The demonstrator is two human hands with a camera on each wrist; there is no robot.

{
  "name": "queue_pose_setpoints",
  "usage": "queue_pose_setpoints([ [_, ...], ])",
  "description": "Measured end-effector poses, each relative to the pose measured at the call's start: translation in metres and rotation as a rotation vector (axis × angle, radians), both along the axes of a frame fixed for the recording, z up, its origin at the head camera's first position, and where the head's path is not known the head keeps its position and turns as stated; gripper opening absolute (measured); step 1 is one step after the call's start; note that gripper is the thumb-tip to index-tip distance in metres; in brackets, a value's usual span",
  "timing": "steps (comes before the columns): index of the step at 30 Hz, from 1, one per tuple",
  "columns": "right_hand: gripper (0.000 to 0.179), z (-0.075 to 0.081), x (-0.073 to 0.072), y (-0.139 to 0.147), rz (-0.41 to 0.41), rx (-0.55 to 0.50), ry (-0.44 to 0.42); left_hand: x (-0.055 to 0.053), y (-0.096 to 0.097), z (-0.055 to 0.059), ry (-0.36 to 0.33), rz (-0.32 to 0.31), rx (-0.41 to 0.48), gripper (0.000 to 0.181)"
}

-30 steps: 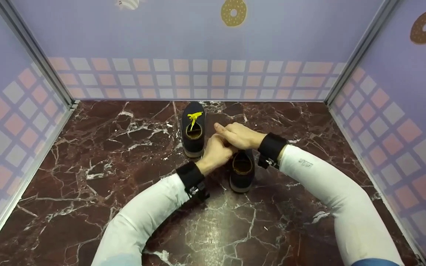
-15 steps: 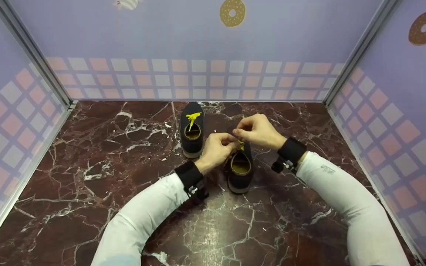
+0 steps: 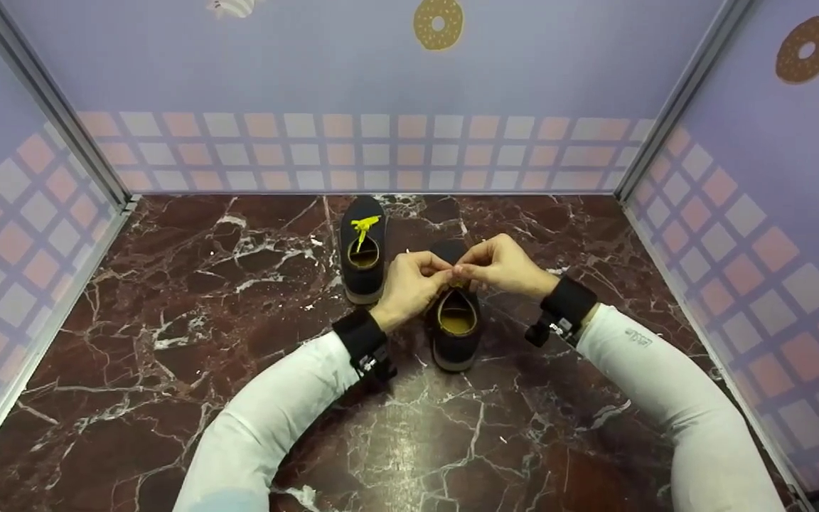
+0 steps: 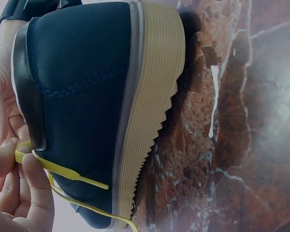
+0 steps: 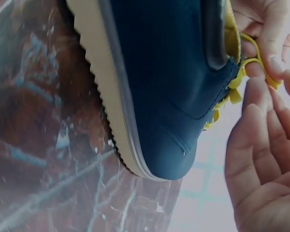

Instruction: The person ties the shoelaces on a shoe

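Note:
A dark navy shoe (image 3: 452,353) with a yellow lining and thick cream sole stands between my hands, toe pointing away. My left hand (image 3: 407,284) pinches its yellow shoelace (image 4: 63,170) over the tongue area, and one lace end trails down the shoe's side in the left wrist view. With thumb and forefinger, my right hand (image 3: 510,269) pinches the lace too; a loop of shoelace (image 5: 256,44) shows between the hands in the right wrist view. Fingertips of both hands meet above the eyelets, hiding the knot area in the head view.
Left of my left hand stands the matching shoe (image 3: 362,284), its yellow lace tied in a bow (image 3: 365,225). The floor is dark red marble (image 3: 239,398). Lilac panels (image 3: 338,78) with checks and doughnut pictures enclose it at the back and both sides.
My hands overlapped over the shoe at first. The right hand then drew away to the right and has come back, so its fingertips now meet the left hand's at the lace.

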State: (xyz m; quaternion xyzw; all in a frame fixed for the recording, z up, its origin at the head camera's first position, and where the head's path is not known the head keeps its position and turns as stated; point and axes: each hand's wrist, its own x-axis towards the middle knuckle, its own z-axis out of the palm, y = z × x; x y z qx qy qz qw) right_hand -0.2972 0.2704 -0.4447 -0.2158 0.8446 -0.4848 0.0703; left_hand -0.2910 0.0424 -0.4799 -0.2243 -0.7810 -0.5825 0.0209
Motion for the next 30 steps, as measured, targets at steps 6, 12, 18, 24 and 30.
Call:
queue_pose_setpoints([
  [6, 0.021, -0.001, -0.002, 0.000, -0.017, -0.045, -0.073, -0.004, -0.003, 0.003, -0.026, -0.031, -0.001, 0.008],
  [12, 0.019, -0.001, 0.000, -0.002, 0.000, -0.012, 0.010, -0.009, -0.009, 0.006, -0.016, -0.083, -0.055, 0.008],
  [18, 0.017, 0.000, 0.002, -0.005, -0.038, 0.008, 0.078, -0.022, -0.022, 0.002, 0.129, -0.057, -0.277, 0.019],
  [24, 0.015, 0.000, 0.003, -0.008, -0.053, 0.034, 0.105, -0.039, -0.029, -0.015, 0.115, -0.078, -0.454, 0.026],
  [30, 0.014, -0.001, 0.003, -0.009, -0.056, 0.061, 0.134, -0.035, -0.030, -0.018, 0.114, -0.052, -0.658, 0.019],
])
